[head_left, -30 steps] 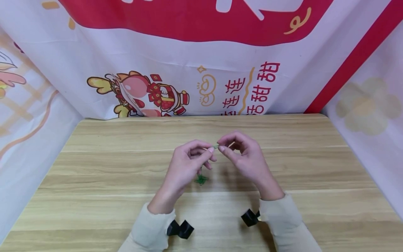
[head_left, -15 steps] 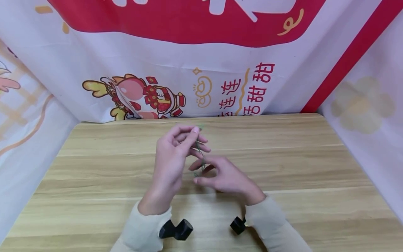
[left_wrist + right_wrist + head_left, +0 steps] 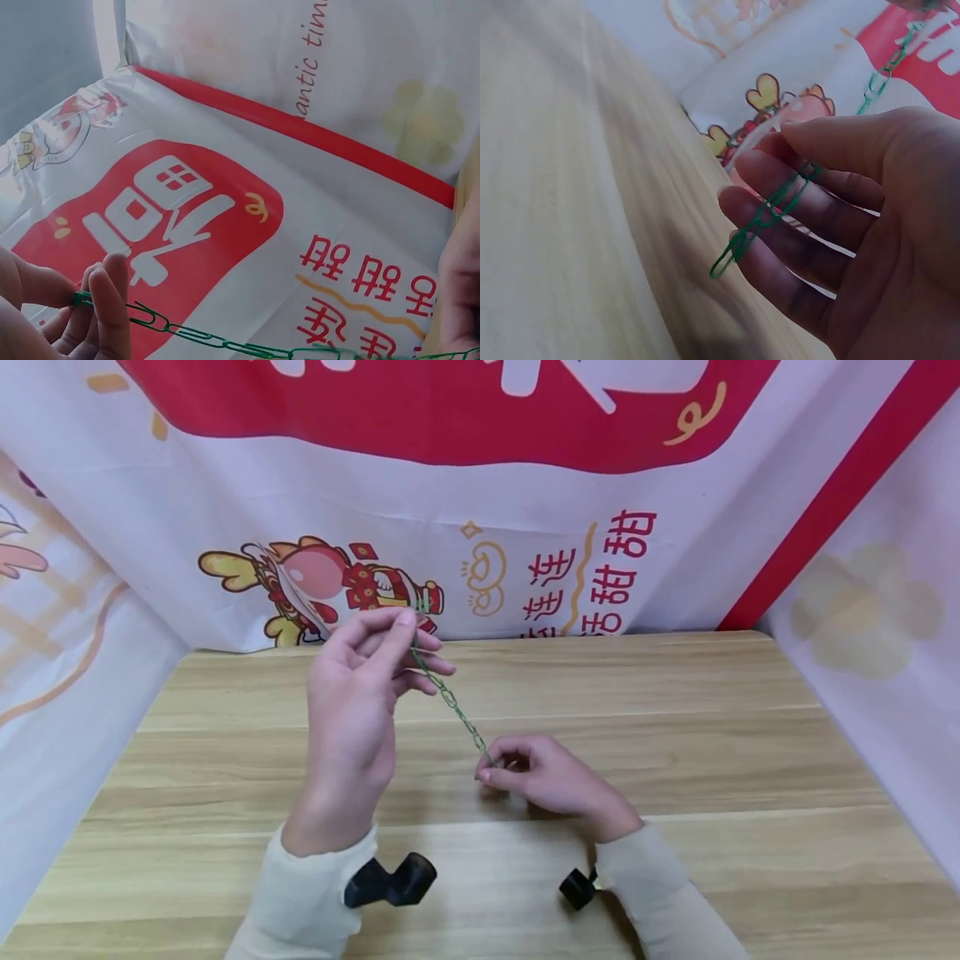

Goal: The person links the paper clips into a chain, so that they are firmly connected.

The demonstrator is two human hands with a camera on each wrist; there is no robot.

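Observation:
A chain of green paper clips (image 3: 453, 700) stretches taut on a slant between the two hands. The left hand (image 3: 351, 710), raised at the upper left, pinches the chain's upper end between thumb and index finger. Lower and to the right, the right hand (image 3: 551, 781) pinches the chain between thumb and forefinger, just above the table. In the right wrist view, a short tail of linked paper clips (image 3: 776, 202) hangs past that pinch across the right hand's other fingers. From the left wrist, the paper clip chain (image 3: 199, 334) runs rightward to the other hand.
A light wood-grain table (image 3: 247, 760) lies beneath the hands. Printed white and red cloth (image 3: 450, 485) hangs along its back edge and both sides. Each sleeve carries a black wrist camera (image 3: 392, 881).
The hands were close together; the left has moved up and left while the right has come down and now pinches the chain. The bunched paper clips are now stretched into a line.

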